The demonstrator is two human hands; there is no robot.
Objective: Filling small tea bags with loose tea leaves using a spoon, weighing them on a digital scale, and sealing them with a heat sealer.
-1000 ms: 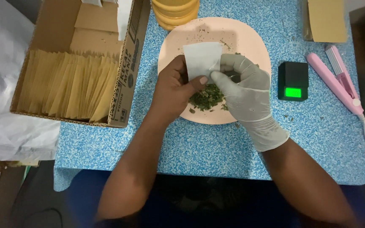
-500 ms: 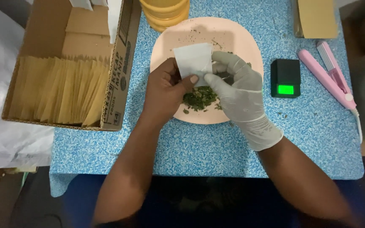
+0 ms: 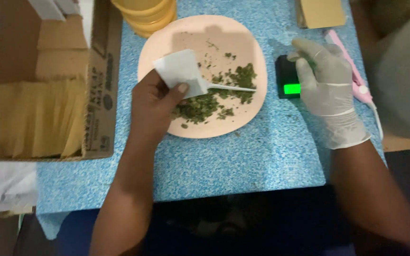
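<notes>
My bare left hand (image 3: pixel 152 106) pinches a small white paper pouch (image 3: pixel 178 70) over the left side of a pink plate (image 3: pixel 200 38). Loose dried green leaves (image 3: pixel 214 97) lie on the plate, with a thin white stick (image 3: pixel 233 88) across them. My gloved right hand (image 3: pixel 327 80) is to the right of the plate. Its fingers lie loosely over a small black scale (image 3: pixel 286 78) with a lit green display, and I see nothing in them.
A cardboard box (image 3: pixel 96 95) of brown envelopes (image 3: pixel 29 118) fills the left. A yellow stack of lids (image 3: pixel 145 14) stands behind the plate. A pink flat-iron tool (image 3: pixel 354 71) lies by the scale, more brown envelopes (image 3: pixel 321 12) behind it. The blue table's front edge (image 3: pixel 238 187) is near me.
My right hand has left the plate and moved right onto the scale. The left hand still holds the white pouch. The leaves and white stick now show uncovered.
</notes>
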